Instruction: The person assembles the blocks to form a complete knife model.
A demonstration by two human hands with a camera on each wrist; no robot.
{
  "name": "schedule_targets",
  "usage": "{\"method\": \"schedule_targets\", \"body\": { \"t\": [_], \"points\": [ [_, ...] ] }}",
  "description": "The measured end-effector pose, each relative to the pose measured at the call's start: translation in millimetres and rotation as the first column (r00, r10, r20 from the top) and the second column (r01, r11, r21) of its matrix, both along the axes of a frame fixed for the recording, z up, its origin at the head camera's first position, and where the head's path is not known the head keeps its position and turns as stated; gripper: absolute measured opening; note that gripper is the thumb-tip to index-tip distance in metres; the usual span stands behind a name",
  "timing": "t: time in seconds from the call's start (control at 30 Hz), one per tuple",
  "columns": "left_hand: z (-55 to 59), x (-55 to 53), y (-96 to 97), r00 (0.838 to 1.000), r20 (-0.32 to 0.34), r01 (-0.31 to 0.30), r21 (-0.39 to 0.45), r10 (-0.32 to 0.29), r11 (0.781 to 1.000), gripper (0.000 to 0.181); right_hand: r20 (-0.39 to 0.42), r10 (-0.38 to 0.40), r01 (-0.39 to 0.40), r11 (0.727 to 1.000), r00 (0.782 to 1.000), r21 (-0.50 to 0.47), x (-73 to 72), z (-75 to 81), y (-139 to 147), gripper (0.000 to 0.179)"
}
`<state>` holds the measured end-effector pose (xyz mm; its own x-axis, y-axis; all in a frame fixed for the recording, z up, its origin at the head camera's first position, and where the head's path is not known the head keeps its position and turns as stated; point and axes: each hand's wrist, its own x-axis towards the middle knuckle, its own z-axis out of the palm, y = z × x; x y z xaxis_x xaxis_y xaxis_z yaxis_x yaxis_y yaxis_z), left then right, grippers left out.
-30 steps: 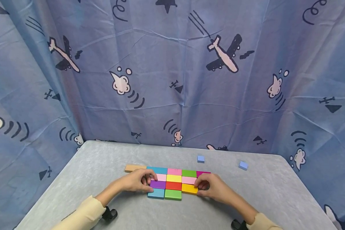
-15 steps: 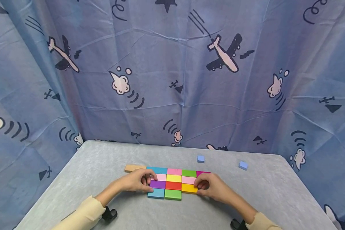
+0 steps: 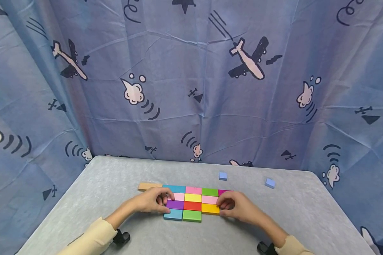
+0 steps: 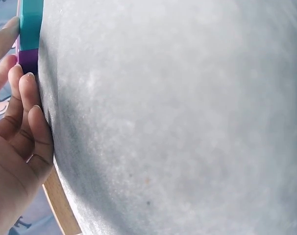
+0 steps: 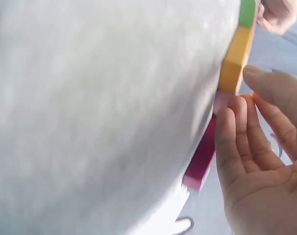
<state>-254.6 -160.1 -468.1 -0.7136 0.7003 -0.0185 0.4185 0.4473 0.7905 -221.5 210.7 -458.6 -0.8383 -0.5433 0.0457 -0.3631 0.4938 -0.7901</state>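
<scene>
Flat coloured blocks lie in rows, side by side, on the grey table. My left hand is at the left side of the rows. Its thumb touches the teal block in the front row, and its fingers rest by the purple block and a pale pink block. My right hand is at the right side, fingertips at the end of the orange block. In the right wrist view its fingers lie nearly straight along the pink and magenta blocks. Contact there is hard to tell.
A tan wooden block sticks out left of the back row. Two small blue blocks lie apart near the table's back edge. A green block sits in front beside the teal one. Behind hangs a patterned blue curtain.
My right hand has drawn back slightly to the right from the orange block, which sits straighter against its neighbours than a second ago. My left hand stays in place.
</scene>
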Motion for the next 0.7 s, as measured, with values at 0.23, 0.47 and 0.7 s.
{"method": "schedule_targets", "body": {
  "t": [0.23,0.47,0.7],
  "points": [
    [0.1,0.1,-0.4,1.0,0.004,0.009,0.008,-0.009,1.0,0.031,0.012,-0.033,0.034,0.997,0.999,-0.065,-7.5,4.0,22.4,0.021],
    [-0.6,-0.1,-1.2,1.0,0.004,0.01,0.007,-0.01,1.0,0.031,-0.055,-0.071,0.065,0.993,0.996,-0.095,-25.1,2.8,43.3,0.021],
    [0.6,-0.5,0.2,1.0,0.006,0.004,0.005,-0.004,1.0,0.031,-0.095,-0.115,0.108,0.991,0.989,-0.075,-46.3,-4.9,52.8,0.025]
  ]
}}
